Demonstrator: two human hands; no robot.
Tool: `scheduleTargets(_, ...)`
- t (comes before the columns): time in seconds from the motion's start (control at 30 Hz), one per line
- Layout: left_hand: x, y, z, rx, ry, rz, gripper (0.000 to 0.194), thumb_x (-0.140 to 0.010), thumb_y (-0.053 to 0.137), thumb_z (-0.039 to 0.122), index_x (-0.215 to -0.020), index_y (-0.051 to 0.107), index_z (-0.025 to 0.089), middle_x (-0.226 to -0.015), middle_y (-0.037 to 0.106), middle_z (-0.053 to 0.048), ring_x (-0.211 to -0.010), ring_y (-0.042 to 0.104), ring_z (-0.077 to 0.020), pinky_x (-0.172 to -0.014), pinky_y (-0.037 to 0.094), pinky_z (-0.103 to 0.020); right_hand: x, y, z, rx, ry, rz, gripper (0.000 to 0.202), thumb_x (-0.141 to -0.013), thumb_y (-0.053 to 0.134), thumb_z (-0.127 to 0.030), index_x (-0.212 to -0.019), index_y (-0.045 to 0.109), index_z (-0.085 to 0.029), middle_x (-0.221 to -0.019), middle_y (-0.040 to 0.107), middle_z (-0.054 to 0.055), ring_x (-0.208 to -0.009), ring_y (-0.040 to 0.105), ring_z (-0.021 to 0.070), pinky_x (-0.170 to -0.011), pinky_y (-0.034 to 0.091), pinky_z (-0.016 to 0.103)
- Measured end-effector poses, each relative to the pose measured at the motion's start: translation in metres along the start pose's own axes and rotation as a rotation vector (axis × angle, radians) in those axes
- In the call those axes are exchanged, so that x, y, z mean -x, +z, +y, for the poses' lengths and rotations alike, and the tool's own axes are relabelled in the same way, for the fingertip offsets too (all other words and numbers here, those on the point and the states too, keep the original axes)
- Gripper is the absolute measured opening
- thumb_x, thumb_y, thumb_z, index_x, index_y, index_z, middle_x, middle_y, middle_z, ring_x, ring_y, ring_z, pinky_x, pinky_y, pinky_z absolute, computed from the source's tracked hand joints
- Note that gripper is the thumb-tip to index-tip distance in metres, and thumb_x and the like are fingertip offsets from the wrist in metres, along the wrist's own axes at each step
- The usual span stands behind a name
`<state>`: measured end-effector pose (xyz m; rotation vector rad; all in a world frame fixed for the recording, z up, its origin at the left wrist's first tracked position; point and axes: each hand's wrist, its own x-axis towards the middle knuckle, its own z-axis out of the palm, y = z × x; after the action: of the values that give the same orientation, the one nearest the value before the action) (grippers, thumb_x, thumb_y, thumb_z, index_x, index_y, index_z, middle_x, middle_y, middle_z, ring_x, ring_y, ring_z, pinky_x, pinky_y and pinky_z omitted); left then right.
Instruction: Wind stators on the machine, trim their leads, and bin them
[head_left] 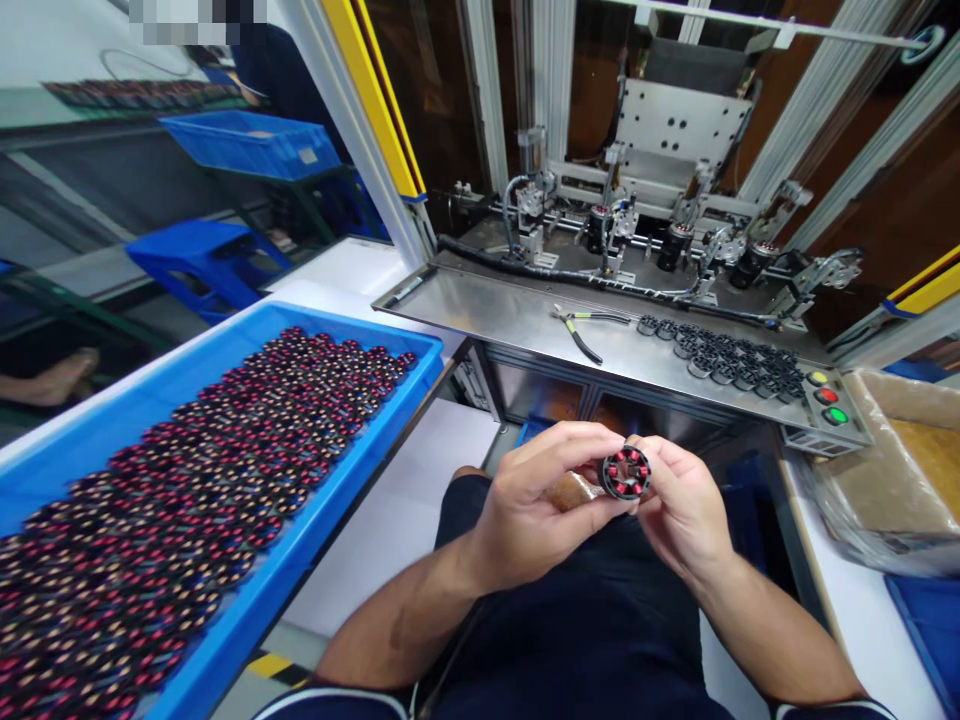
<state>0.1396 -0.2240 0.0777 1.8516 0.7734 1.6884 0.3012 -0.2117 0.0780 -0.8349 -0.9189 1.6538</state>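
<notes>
Black ring-shaped part with red segments (627,473), one, clamped between left hand (529,500) and right hand (686,497), one pair of yellow-and-black-handled pliers (574,329) ahead, one blue plastic tray (337,507) to their left

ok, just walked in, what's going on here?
The person's left hand and right hand together hold one round black-and-red part, its open face showing red pieces inside. To their left, a blue tray holds many similarly coloured parts. Ahead, pliers and a group of black parts lie on the machine's metal ledge.
</notes>
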Motion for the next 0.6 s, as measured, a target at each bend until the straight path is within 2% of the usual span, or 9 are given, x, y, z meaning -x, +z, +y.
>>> scheduleTargets(0.3, 0.0048, -0.0036, -0.0017, 0.075, -0.013, -0.055, 0.049, -0.079, 0.079, 0.005, -0.123, 0.070, 0.022, -0.115, 0.073, -0.011, -0.104, 0.071, -0.0212, -0.089, 0.062, -0.033, 0.0012, 0.0015, -0.0016, 0.061, -0.081, -0.016, 0.039, -0.079, 0.083, -0.048, -0.063, 0.066, -0.017, -0.060, 0.058, -0.001, -0.048, 0.049, 0.0085, -0.047, 0.042, 0.020)
scheduleTargets(0.6, 0.0085, -0.0049, -0.0009, 0.208, -0.076, -0.098, 0.055, -0.082, 0.070, -0.003, -0.128, 0.068, 0.027, -0.124, 0.067, -0.011, -0.111, 0.069, -0.0206, -0.084, 0.063, -0.027, 0.0021, -0.0033, 0.0002, 0.164, -0.175, -0.043, 0.037, -0.086, 0.076, -0.046, -0.066, 0.064, -0.018, -0.062, 0.057, -0.001, -0.052, 0.052, 0.0103, -0.048, 0.044, 0.022)
